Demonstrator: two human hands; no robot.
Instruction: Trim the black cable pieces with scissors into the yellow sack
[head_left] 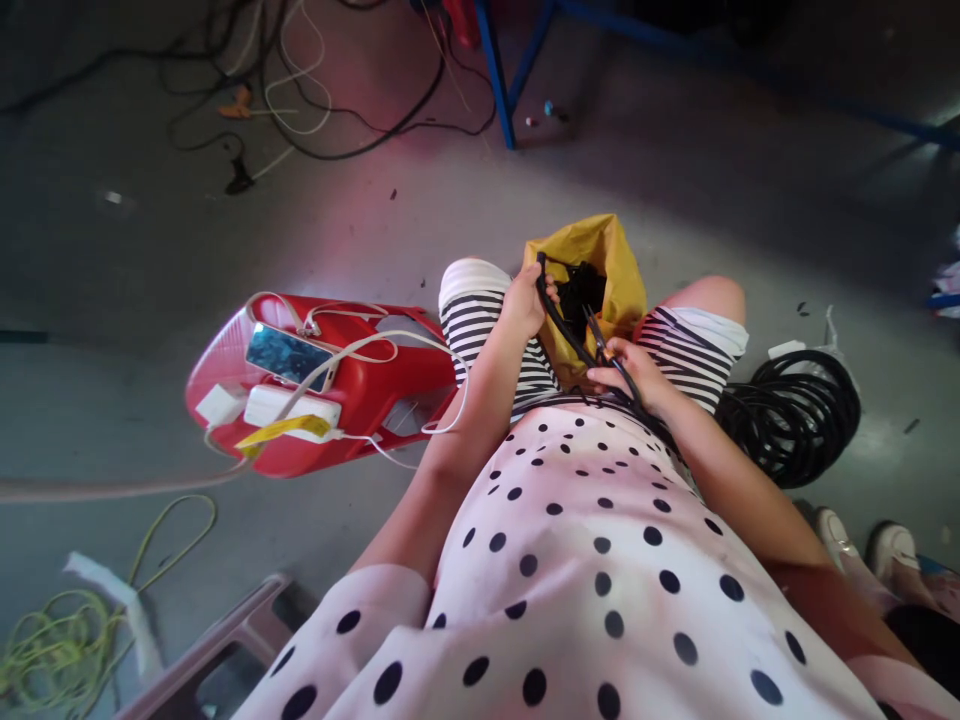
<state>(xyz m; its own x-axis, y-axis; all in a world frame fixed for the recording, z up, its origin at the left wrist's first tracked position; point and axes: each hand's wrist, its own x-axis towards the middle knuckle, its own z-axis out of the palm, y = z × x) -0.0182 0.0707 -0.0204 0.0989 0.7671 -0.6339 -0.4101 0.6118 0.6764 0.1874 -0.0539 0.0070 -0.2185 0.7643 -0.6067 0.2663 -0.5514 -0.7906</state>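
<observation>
My left hand (526,300) is closed around the upper end of a thick black cable (559,318). The cable slants down across the mouth of a yellow bag (627,262) between my knees, toward my right hand (636,374). Small scissors (594,325) with a bit of orange at the handle are in my right hand, their blades pointing up over the bag. The cable also passes by my right fingers; whether they grip it too is unclear. Dark pieces that I cannot make out lie inside the bag.
On my left, a red stool (352,372) carries a phone (289,354), a white power strip (291,410) and white cords. A coil of black cable (795,415) lies on the floor at right. Loose cords (352,155) and a blue metal frame (496,75) are ahead. Another person's shoes (892,548) show at right.
</observation>
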